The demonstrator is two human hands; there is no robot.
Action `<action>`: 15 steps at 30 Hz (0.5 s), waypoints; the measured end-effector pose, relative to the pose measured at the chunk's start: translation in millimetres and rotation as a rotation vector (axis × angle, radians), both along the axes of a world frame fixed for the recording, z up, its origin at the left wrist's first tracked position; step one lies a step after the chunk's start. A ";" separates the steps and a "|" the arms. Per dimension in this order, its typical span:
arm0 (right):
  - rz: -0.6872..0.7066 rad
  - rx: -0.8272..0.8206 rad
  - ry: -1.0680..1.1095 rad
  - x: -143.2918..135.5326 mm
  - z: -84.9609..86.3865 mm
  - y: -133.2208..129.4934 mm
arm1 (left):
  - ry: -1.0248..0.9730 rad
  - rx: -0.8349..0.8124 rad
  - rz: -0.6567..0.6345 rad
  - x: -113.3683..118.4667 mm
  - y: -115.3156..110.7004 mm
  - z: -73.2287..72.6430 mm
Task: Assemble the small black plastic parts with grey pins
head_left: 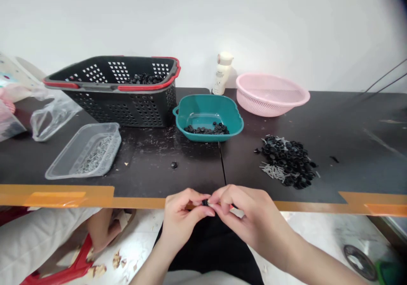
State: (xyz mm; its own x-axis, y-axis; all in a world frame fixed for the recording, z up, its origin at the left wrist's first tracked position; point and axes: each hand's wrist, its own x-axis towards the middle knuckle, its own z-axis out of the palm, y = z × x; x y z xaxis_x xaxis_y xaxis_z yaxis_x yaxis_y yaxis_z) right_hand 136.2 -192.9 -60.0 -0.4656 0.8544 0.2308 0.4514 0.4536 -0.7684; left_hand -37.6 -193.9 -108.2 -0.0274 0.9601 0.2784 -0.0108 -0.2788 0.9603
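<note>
At the table's front edge, my left hand (187,213) pinches a small round black plastic part (205,202) between thumb and fingers. My right hand (238,204) meets it there, its thumb and index finger pressed together at the same part; whatever else these fingertips hold is too small to make out. A single black cap (174,165) lies on the table ahead of my left hand. To the right rests a pile of black caps (294,160), with grey pins (274,172) heaped against its near left side.
A teal basin (208,138) contains black parts. Behind it stand a white bottle (222,73) and a pink sieve basket (270,103). Further left are a black basket (127,107) with red handles, a clear tray (68,158) of metal pins and a plastic bag (52,113). Another person's leg (101,230) shows lower left.
</note>
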 end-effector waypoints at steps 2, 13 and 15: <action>0.000 0.008 0.060 -2.7 -2.5 0.0 | -0.106 -0.100 -0.035 1.9 -1.5 -2.9; -0.509 0.436 -0.472 107.7 -27.9 85.6 | -0.360 -0.447 -0.055 3.2 -1.3 -9.1; -0.452 0.495 -0.624 127.0 -34.1 101.3 | -0.321 -0.467 -0.019 5.2 -3.3 -6.8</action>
